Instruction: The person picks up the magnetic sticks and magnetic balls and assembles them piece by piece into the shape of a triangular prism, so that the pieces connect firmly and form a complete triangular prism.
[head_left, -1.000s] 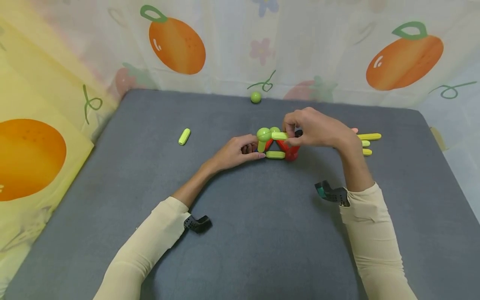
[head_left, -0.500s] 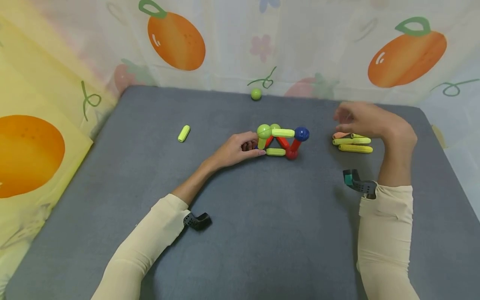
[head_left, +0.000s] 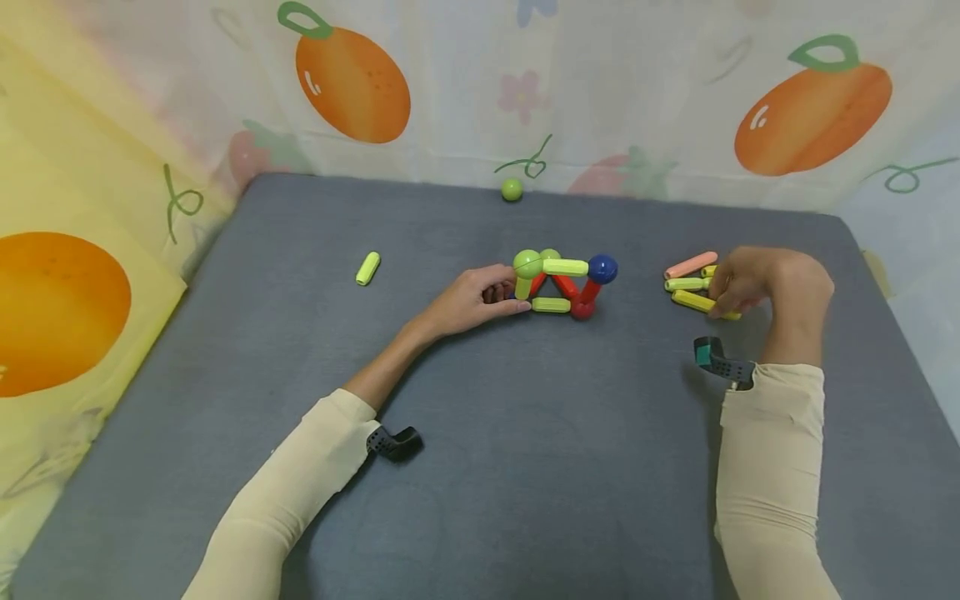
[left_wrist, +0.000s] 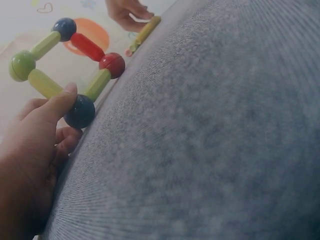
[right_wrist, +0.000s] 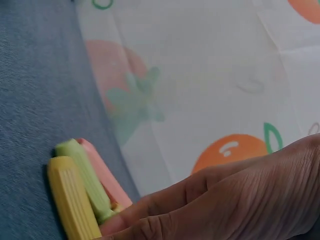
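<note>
A frame of magnetic rods and balls point(head_left: 565, 267) stands on the table, with yellow-green and red rods joining green, blue and red balls. My left hand point(head_left: 480, 296) holds its near left corner, thumb and fingers on a dark blue ball point(left_wrist: 80, 112). Farther right, my right hand point(head_left: 772, 279) pinches the right end of a yellow magnetic rod point(head_left: 690, 301); the fingertips are partly hidden. Beside that rod lie a light green rod point(right_wrist: 85, 175) and a pink rod point(head_left: 691, 265), with another yellow rod point(head_left: 708, 271) partly covered by the hand.
One yellow-green rod point(head_left: 367, 268) lies alone on the left of the grey table point(head_left: 525, 467). At the back edge rests a green ball point(head_left: 512, 190), close to the printed curtain point(head_left: 450, 83).
My right hand has let go of the frame's upper right corner, moved right, and come down onto the rods. The yellow rod has turned slightly. My left hand stays at the frame.
</note>
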